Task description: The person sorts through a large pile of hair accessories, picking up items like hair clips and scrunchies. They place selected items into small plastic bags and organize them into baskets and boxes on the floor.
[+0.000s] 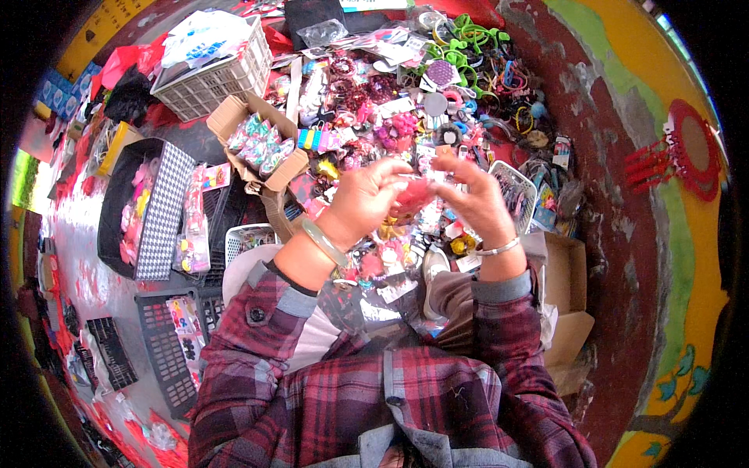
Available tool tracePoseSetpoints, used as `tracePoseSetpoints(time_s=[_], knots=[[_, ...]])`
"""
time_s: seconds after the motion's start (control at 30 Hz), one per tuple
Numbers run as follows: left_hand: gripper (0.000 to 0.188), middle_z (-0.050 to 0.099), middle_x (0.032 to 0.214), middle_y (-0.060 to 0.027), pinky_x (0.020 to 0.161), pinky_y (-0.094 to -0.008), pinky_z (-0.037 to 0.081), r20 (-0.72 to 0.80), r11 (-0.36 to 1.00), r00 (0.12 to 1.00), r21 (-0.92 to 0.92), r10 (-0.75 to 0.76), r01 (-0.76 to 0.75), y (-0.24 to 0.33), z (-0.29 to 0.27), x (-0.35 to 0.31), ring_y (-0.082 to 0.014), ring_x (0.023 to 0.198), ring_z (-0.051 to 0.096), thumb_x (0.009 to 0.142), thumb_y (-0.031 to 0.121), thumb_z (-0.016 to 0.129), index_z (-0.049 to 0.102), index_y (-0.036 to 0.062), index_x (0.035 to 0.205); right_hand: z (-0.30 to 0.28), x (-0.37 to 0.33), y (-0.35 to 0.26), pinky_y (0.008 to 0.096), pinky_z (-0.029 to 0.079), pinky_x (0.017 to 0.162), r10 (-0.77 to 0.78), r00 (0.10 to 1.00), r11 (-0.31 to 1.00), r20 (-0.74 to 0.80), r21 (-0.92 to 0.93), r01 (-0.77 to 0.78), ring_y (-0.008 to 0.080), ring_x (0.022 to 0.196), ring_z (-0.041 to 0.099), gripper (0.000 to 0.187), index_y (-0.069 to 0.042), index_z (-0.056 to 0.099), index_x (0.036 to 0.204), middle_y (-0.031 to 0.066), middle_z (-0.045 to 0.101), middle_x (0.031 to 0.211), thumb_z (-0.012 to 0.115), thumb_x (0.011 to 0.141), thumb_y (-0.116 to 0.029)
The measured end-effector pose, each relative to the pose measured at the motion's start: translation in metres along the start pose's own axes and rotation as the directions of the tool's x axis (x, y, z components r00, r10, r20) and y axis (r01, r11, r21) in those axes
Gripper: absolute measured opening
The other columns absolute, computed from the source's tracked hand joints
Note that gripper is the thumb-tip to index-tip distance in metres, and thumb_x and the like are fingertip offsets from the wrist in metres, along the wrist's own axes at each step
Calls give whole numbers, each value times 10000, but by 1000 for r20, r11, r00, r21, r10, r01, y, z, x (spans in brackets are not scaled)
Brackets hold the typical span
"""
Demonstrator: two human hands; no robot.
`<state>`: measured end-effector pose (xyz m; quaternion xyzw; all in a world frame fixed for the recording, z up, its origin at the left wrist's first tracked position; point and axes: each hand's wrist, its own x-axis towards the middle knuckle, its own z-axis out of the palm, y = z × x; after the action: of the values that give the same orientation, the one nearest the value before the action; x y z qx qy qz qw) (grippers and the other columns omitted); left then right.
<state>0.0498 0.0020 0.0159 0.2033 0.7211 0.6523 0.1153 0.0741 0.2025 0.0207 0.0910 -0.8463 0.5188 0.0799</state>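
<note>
My left hand (365, 196), with a pale green bangle at the wrist, pinches a small red item in what looks like a clear plastic packet (413, 196). At the packet's other side my right hand (477, 200), wearing a silver bangle, has its thumb and fingers curled in on the edge. Motion blurs the fingertips, and the exact kind of red item cannot be made out. Below both hands spreads a dense pile of hair accessories (402, 129), with ties, clips and flower shapes in many colours.
An open cardboard box (292, 168) of small packets and a grey plastic crate (222, 90) stand at the left. Nearer lie a houndstooth bin (168, 210) and a dark basket (160, 335). Green headbands (468, 47) lie far right. Another carton (568, 273) sits beside my right arm.
</note>
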Motion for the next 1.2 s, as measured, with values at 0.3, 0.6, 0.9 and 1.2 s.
tracePoseSetpoints(time_s=[0.3, 0.6, 0.9, 1.2], knots=[[86, 620, 783, -25, 589, -184, 488, 107, 977, 994, -212, -13, 35, 2, -5, 2, -60, 654, 586, 835, 24, 571, 603, -4, 910, -3, -5, -17, 249, 463, 564, 180, 976, 983, 122, 2, -182, 105, 611, 591, 158, 20, 681, 779, 80, 650, 690, 715, 732, -126], [98, 617, 762, -34, 508, -174, 456, 98, 905, 987, -395, -127, 156, 8, -29, 6, -60, 570, 555, 807, 49, 608, 613, 1, 892, -18, -4, -15, 222, 462, 627, 244, 958, 944, 148, 191, -270, 91, 663, 581, 136, 32, 664, 767, 48, 645, 717, 678, 775, -104], [116, 621, 787, -48, 497, -174, 453, -34, 839, 967, -505, -254, 202, -1, -25, 9, -67, 576, 556, 815, 47, 589, 594, 8, 925, -24, 0, -3, 237, 468, 603, 325, 937, 922, 126, 177, -344, 110, 642, 594, 212, 19, 654, 793, 60, 642, 708, 643, 823, -190], [104, 556, 775, -23, 551, -225, 475, -324, 524, 826, -851, -462, -41, -26, -40, 17, -103, 624, 534, 839, 52, 572, 544, 61, 938, 38, -6, -5, 345, 503, 806, 397, 870, 479, 293, 743, -468, 252, 1123, 500, 692, -20, 321, 1331, 143, 485, 1235, 620, 825, -385]])
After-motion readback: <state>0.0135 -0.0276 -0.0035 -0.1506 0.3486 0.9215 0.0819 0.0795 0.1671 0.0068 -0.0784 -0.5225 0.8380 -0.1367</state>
